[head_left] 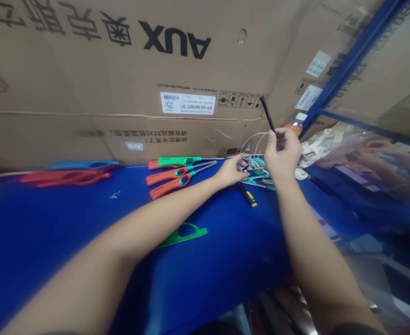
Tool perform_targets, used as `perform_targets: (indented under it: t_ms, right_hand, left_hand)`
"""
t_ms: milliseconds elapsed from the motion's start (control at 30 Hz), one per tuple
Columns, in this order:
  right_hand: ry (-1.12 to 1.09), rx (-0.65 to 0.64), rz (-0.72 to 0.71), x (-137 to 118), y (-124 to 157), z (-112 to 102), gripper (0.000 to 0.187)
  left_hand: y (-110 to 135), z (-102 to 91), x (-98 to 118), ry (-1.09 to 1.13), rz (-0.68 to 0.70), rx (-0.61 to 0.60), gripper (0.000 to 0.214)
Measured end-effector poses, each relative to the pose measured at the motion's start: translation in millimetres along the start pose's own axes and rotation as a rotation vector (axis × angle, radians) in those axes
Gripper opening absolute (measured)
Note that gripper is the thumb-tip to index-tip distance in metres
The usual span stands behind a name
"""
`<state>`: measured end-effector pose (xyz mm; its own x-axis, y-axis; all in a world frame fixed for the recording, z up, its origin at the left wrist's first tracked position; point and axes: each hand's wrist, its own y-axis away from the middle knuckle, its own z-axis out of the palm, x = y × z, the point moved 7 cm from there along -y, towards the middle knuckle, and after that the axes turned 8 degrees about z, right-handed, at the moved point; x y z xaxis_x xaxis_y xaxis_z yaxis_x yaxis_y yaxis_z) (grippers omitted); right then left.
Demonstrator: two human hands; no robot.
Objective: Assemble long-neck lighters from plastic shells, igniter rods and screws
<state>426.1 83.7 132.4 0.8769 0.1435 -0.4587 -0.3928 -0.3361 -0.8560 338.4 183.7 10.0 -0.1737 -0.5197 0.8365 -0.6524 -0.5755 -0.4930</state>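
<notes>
My right hand (284,151) is raised above the table, its fingers wrapped round a thin black rod (267,114) that points up and to the left. Thin pale wires (255,138) loop from beside this hand down toward my left hand (233,171). That left hand is low over a pile of metal tubes with teal parts (259,174), fingers curled in a pinch; what lies between them is too small to name. A screwdriver with a yellow and black handle (249,196) lies just below the pile. Left of it are orange long-necked lighters (168,187) and a green one (175,161).
A green lighter shell half (184,237) lies partly behind my left forearm. Red shells (65,177) and blue shells (82,164) are stacked at left. A large cardboard box (121,70) walls off the back. At right are a bottle (297,123) and another person's hands (382,153).
</notes>
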Motion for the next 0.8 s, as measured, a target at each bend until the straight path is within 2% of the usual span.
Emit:
perform_targets:
  t_ms: [100,467,800]
  right_hand:
    - [-0.001,0.004,-0.008,1,0,0,0.019]
    - [0.089,-0.048,0.034,5,0,4,0.016]
    - [0.253,-0.350,0.133,21,9,27,0.012]
  left_hand:
    - [-1,-3.6,-2,-0.082,0.005,0.039,0.036]
    - [3,-22.5,12,-0.400,-0.023,0.075,0.029]
    - [6,-28.8,35,-0.558,0.169,-0.022,0.016]
